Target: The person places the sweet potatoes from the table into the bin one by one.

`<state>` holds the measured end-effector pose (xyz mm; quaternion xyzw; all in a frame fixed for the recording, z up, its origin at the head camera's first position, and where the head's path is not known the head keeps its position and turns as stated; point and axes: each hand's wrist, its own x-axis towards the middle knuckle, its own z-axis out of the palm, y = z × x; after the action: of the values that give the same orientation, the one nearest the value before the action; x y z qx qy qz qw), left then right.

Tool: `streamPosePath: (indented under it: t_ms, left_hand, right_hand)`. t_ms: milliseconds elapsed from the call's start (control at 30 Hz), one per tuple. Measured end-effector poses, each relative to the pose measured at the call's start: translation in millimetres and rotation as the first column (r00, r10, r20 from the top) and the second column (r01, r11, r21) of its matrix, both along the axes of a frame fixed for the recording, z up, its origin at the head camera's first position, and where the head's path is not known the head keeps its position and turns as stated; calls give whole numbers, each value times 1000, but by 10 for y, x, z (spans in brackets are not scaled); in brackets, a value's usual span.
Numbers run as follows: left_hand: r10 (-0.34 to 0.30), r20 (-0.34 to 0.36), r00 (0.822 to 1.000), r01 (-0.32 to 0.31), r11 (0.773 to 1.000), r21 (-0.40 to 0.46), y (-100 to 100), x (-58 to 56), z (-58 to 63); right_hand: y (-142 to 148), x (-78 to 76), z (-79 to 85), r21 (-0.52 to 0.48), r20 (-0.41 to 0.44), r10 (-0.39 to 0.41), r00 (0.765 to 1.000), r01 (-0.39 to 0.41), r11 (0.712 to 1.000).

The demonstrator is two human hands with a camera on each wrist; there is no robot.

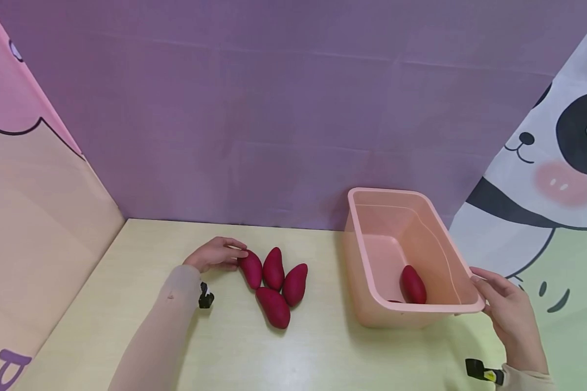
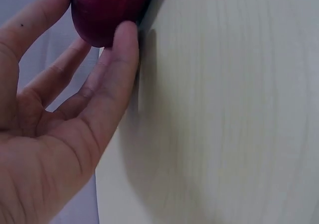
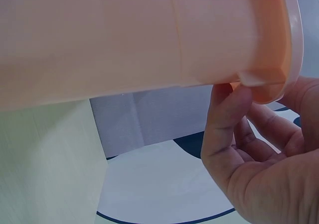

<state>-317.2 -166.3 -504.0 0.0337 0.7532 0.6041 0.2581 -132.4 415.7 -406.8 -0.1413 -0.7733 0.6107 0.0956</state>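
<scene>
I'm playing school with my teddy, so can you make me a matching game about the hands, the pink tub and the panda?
Column 1
1. Left hand
2. Right hand
3. Pink tub
4. Panda

Column 2
A. Has a dark red thing inside
B. Touches the leftmost red thing on the table
C. Is printed on the backdrop at the right
D. Holds the tub by its rim

Right pairs: 1-B, 2-D, 3-A, 4-C
</scene>
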Motion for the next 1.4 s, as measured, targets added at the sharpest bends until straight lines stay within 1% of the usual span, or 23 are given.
streamPosePath:
  t_ms: [167,300,400,467,567,700,800,1000,1100,1233,1300,1400]
  left_hand:
    - [7,28,1000,-9,999,53,-32,35,-24]
    - [25,39,999,-29,995,98,-79,67,-46]
    - [31,30,999,-35,991,128,-107,93,-64]
    - [40,25,999,-44,986,159,-111,116,-65]
    - [51,17,999,-54,973,223,-96,160,-37]
    - [59,-2,998,-55,948,315,-35,228,50]
    - [75,-21,997,-62,931,360,40,275,127]
    - [151,-42,988,-119,899,421,261,376,291]
    - [173,-54,983,-130,885,448,374,430,391]
    - [185,-79,980,-128,877,463,518,476,552]
    - [188,-84,979,-128,876,466,587,483,632]
    - [192,-91,977,-129,877,463,680,468,712]
  right_hand:
    - [2,0,-3,15,4,-2,1000,2,1000]
    - [15,-7,-11,-15,-19,6,1000,-6,1000]
    - [21,-9,-19,-37,-35,13,999,-14,999]
    - [21,-7,-27,-39,-36,14,999,-15,999]
    - [19,-7,-34,-28,-31,8,999,-9,1000]
    - [17,-7,-30,-28,-23,4,1000,-5,1000]
    - [14,-7,-24,-40,-25,6,1000,-7,999]
    - [14,0,-19,-55,-41,18,999,-20,998]
    - [15,5,-25,-58,-58,24,998,-27,998]
    - [14,4,-31,-51,-63,23,998,-27,998]
    - [17,1,-35,-42,-54,19,998,-22,999]
    - [19,-5,-36,-42,-46,16,999,-18,999]
